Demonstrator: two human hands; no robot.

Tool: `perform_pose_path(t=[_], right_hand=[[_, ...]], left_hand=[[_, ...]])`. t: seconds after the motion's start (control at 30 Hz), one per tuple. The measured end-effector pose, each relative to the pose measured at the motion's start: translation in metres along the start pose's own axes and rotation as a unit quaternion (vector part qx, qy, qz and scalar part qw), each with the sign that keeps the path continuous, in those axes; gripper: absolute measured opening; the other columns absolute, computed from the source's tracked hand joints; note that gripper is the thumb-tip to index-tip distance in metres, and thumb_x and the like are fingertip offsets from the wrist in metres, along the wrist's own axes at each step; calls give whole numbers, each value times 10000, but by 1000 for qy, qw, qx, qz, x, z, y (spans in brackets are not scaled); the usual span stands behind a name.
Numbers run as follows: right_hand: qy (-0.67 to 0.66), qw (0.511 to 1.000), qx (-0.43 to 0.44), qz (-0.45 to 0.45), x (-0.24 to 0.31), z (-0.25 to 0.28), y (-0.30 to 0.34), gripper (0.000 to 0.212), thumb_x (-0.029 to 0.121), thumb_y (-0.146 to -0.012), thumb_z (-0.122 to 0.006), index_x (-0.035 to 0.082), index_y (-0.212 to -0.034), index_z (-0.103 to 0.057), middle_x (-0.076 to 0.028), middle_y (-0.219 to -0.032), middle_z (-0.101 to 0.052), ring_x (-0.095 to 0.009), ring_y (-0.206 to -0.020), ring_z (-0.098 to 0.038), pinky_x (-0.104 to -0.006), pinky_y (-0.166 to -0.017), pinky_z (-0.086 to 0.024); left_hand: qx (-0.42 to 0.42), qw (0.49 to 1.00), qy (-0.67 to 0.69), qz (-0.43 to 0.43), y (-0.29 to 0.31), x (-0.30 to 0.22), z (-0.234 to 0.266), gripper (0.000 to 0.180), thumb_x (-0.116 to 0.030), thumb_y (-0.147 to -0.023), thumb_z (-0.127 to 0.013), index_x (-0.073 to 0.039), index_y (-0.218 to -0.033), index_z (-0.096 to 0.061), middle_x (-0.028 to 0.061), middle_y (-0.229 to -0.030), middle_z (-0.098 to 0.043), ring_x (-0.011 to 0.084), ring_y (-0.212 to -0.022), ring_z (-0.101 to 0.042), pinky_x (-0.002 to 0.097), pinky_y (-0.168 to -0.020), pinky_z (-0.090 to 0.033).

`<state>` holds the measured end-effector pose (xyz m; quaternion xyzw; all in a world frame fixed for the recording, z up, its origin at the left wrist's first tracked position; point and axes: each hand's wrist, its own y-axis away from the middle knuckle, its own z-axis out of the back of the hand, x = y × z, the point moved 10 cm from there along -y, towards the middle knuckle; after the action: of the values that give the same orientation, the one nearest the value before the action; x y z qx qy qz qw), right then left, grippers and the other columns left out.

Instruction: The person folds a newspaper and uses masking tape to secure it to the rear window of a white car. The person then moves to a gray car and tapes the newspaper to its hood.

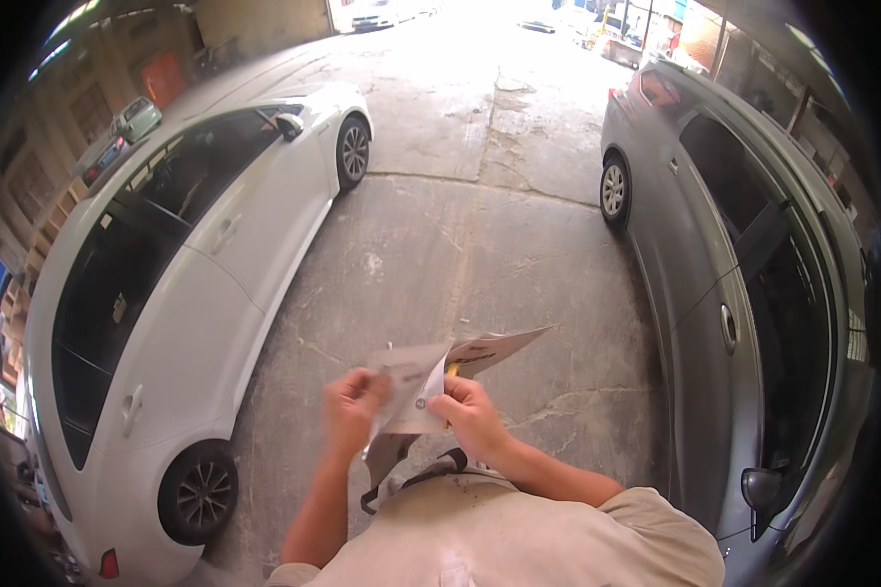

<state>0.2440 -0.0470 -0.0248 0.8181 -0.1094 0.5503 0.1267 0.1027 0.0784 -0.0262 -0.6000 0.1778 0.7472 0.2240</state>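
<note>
Papers [413,391] are before the shirt [499,523], between white car [255,284] and grey car [690,323]. Right hand [472,416]: fingers pinch papers, thumb on the near face. Left hand [354,406]: at their left edge, blurred; whether its fingers pinch cannot be told.

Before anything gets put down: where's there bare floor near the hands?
Bare concrete floor shows beyond the papers, between the white car at left and grey car at right; more lies between the right forearm and the grey car. It is crowded around the papers, with the left hand and right hand close together.
</note>
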Motion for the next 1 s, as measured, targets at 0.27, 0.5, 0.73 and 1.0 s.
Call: perform_pose_path(t=[0.27, 0.5, 0.73, 1.0], right_hand=[[-102, 993, -63, 7, -18, 25, -12, 211, 108, -930, -622, 24, -1080, -746, 21, -873, -679, -57, -722, -549, -231, -612, -416], [-168, 985, 35, 29, 14, -5, -9, 252, 153, -1045, -601, -16, -1220, -666, -32, -1076, -699, -114, -984, -667, -291, -852, -556], [-167, 983, 61, 43, 22, -14, -8, 326, 313, -1101, -580, 6, -1171, -665, -42, -1075, -696, -124, -959, -670, -310, -862, -569], [-147, 986, 57, 49, 21, -11, -9, 316, 325, -1098, -586, 21, -1113, -671, -52, -1016, -718, -126, -943, -675, -306, -850, -569]], left_hand=[[-236, 917, -140, -288, 21, -113, 56, 379, -203, -966, -705, -22, -1294, -647, 168, -1170, -721, 328, -1101, -686, 417, -935, -528], [159, 976, -13, -145, 34, -81, -51, 612, -386, -1061, -618, 5, -1517, -503, 224, -1218, -714, 268, -1110, -692, 385, -965, -526], [163, 975, 50, -142, 36, -84, -52, 575, -392, -1154, -393, 38, -1520, -500, 134, -1296, -693, 191, -1184, -634, 324, -994, -508], [179, 972, 39, -149, 33, -78, -54, 596, -407, -1142, -415, 48, -1523, -479, 213, -1297, -686, 263, -1165, -688, 383, -983, -576]])
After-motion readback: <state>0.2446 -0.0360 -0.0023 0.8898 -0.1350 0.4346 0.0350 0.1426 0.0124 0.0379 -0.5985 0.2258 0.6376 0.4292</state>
